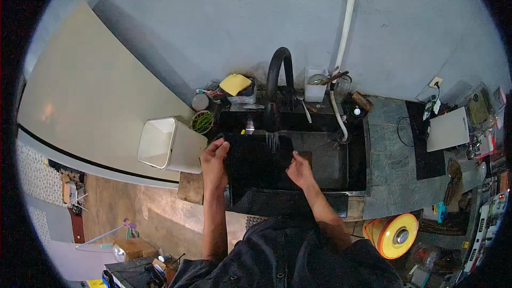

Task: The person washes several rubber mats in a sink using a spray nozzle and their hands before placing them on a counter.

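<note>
Between my hands I hold a black rectangular item (256, 164), spread over the left part of the dark sink (365, 156). Whether it is a cloth, a mat or a tray I cannot tell. My left hand (215, 162) pinches its upper left corner between thumb and fingers. At the opposite edge, my right hand (301, 170) grips with thumb and fingertips. Water (273, 141) streams from the black gooseneck faucet (275, 84) onto its far part. A white hose (338, 116) hangs into the right part of the sink.
Left of the sink stands a whitish open bin (186, 146), beside a pot of green stems (202, 121). A yellow sponge (235, 84) and a white utensil holder (315, 86) sit behind the basin. Grey tiled counter (386, 148) runs right; a yellow-lidded container (394, 236) is below it.
</note>
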The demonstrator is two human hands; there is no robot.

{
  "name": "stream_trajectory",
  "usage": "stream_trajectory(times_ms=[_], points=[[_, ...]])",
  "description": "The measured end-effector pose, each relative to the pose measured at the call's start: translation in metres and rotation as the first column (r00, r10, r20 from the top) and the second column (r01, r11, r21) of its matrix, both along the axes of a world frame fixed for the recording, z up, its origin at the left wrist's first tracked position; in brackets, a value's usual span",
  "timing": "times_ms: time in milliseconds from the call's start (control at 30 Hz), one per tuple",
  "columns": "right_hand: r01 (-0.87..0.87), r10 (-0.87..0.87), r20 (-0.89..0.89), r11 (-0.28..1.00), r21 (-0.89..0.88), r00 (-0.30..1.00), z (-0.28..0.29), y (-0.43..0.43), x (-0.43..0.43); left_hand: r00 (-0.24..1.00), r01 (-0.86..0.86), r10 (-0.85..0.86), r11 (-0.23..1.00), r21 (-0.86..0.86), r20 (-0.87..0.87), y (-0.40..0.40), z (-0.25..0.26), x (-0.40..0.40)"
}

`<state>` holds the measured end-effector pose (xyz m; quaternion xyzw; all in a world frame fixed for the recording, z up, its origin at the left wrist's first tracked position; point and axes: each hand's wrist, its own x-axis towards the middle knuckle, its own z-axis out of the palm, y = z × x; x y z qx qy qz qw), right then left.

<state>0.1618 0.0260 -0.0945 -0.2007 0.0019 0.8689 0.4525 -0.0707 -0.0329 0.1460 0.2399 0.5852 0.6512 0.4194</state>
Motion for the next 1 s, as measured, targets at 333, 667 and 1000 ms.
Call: stream_trajectory(times_ms=[333,667,1000], points=[[-0.061,0.062,0.030,0.998,-0.013,0.998,0.015,-0.014,-0.015,1.000,0.000,0.000,0.999,0.035,-0.023,-0.021,0.018,-0.005],[-0.079,0.014,0.364,0.983,0.164,0.931,0.023,-0.026,-0.025,0.998,-0.042,0.044,0.998,0.057,-0.040,-0.032,0.021,-0.019],[0.003,-0.015,0.327,0.999,0.036,0.945,0.017,-0.016,-0.004,0.987,-0.147,0.145,0.989,-0.025,-0.072,-0.013,0.005,-0.011]])
